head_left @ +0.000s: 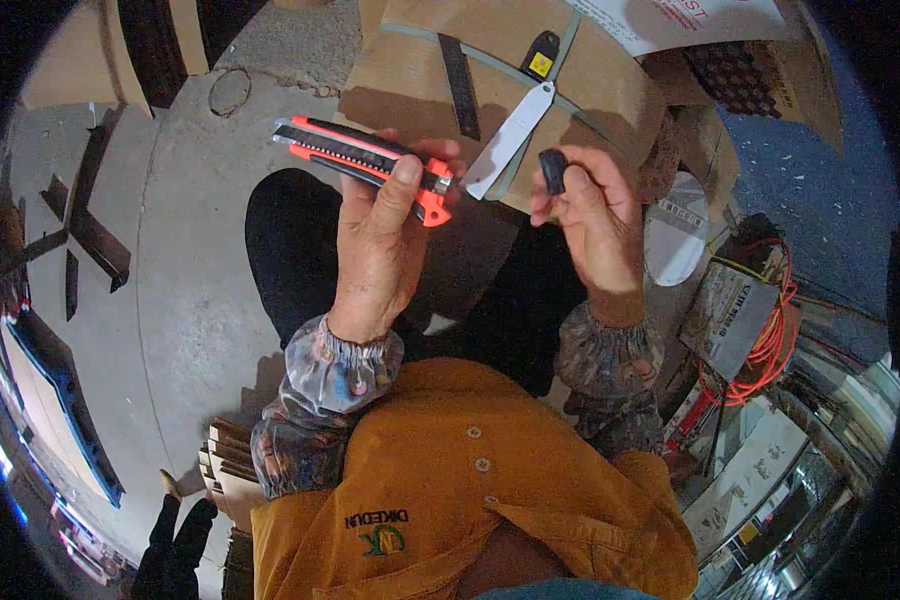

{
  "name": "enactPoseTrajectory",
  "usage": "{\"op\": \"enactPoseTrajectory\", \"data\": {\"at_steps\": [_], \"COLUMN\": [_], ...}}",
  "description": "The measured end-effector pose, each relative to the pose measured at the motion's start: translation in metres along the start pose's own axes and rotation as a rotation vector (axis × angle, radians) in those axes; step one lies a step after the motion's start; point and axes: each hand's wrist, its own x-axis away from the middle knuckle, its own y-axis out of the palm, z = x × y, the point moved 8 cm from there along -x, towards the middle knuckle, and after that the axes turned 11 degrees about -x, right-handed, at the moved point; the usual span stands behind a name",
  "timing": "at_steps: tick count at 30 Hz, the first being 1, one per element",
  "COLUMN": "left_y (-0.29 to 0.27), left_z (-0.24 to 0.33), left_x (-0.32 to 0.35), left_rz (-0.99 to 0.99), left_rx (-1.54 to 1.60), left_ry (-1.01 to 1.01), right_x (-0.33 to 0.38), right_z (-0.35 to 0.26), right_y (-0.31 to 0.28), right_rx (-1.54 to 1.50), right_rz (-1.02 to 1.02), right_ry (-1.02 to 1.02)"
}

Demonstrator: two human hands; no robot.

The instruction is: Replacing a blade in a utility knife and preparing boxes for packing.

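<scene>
My left hand (pixel 372 265) is closed around a red and black utility knife (pixel 345 150), its thumb pressed along the body. The metal channel points away to the left, and the red tail end sits by my fingers. Between the thumb and fingers of my right hand (pixel 605 225) is a small black plastic piece (pixel 551 172), held apart from the knife. On the cardboard box (pixel 610 95) just beyond lie a dark blade strip (pixel 459 88), a pale, shiny pointed blade (pixel 515 138) and a black tab with a yellow label (pixel 540 57).
Grey-green strapping (pixel 420 32) crosses the box. To the right, a coiled orange hose (pixel 765 345) lies beside a grey box-shaped unit (pixel 732 318). A dark metal cross-shaped stand (pixel 85 228) is on the concrete floor at left. Another person's legs (pixel 175 540) show at the lower left.
</scene>
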Motion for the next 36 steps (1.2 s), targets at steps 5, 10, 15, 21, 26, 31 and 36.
{"op": "enactPoseTrajectory", "data": {"at_steps": [5,10,15,21,26,31,36], "left_y": [0.015,0.018,0.014,0.017,0.015,0.014,0.015], "left_z": [-0.008,-0.008,-0.009,-0.010,-0.006,-0.007,-0.005], "left_x": [0.001,0.005,0.005,0.009,0.011,0.009,0.008], "left_rz": [-0.138,-0.083,-0.072,-0.052,-0.030,-0.029,-0.033], "left_rx": [-0.054,-0.109,-0.173,-0.131,-0.158,-0.160,-0.120], "left_ry": [-0.019,-0.034,0.001,0.082,0.141,0.109,0.050], "right_x": [0.008,0.013,0.011,0.010,0.008,0.012,0.017], "right_z": [0.002,0.005,0.003,0.011,0.010,-0.004,-0.032], "right_y": [0.016,0.031,0.033,0.029,0.031,0.032,0.052], "right_rx": [-0.222,-0.106,-0.011,-0.288,-0.243,0.186,0.692], "right_rz": [-0.046,-0.118,-0.129,0.037,-0.017,-0.034,-0.231], "right_ry": [0.064,0.094,0.059,0.015,-0.041,-0.204,-0.563]}}
